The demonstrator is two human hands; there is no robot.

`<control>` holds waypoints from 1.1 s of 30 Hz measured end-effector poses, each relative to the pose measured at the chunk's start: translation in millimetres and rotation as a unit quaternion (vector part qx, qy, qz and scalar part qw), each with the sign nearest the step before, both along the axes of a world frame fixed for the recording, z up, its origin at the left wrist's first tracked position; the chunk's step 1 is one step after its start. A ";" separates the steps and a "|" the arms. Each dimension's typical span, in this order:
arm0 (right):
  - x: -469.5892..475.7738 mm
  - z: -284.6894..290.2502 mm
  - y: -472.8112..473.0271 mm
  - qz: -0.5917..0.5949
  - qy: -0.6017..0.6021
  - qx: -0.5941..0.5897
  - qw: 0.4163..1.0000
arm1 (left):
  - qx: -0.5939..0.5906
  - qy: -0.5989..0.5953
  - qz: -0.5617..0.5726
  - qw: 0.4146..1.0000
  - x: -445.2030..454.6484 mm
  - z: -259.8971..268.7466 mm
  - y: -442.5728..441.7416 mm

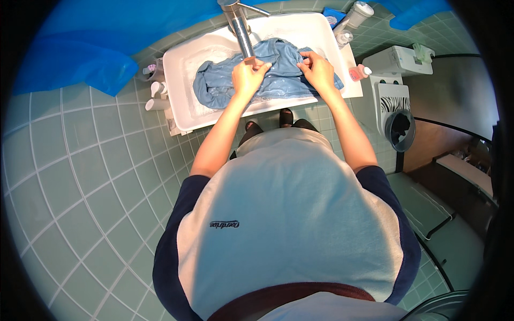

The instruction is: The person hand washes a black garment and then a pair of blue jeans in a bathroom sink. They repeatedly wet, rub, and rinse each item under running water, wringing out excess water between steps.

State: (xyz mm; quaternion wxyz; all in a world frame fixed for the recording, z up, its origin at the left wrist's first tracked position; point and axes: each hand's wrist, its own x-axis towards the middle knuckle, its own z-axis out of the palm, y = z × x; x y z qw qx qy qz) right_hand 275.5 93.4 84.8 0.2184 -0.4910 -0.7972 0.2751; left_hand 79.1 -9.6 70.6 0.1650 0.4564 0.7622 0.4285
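A wet blue garment (277, 60) lies bunched across the white sink basin (176, 100), with suds and some water around it. Just in front of the faucet spout, my left hand (248, 78) pinches the cloth between thumb and fingers. My right hand (319, 72) grips a fold of the same garment further right, near its upper edge. The metal faucet (242, 36) reaches over the middle of the basin; its spout ends close above my left hand. I cannot tell whether water is running.
White bottles (158, 89) stand left of the basin. At its right are a pink soap bottle (359, 73), a clear pump bottle (344, 39) and a white-capped container (361, 14). A toilet (385, 88) with a round bin (400, 130) beside it is further right. Blue sheeting (80, 52) hangs upper left.
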 end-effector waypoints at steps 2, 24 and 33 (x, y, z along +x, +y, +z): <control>-7.2 2.9 -5.8 0.010 0.040 -0.016 0.999 | 0.055 -0.062 -0.020 0.996 1.5 19.1 3.5; -60.4 44.6 -73.6 0.051 0.384 -0.350 0.853 | 0.106 -0.028 -0.038 0.993 23.5 14.4 -46.0; -38.5 51.6 -54.2 0.118 0.226 -0.106 0.961 | 0.047 -0.220 0.000 0.974 -17.3 41.9 -83.5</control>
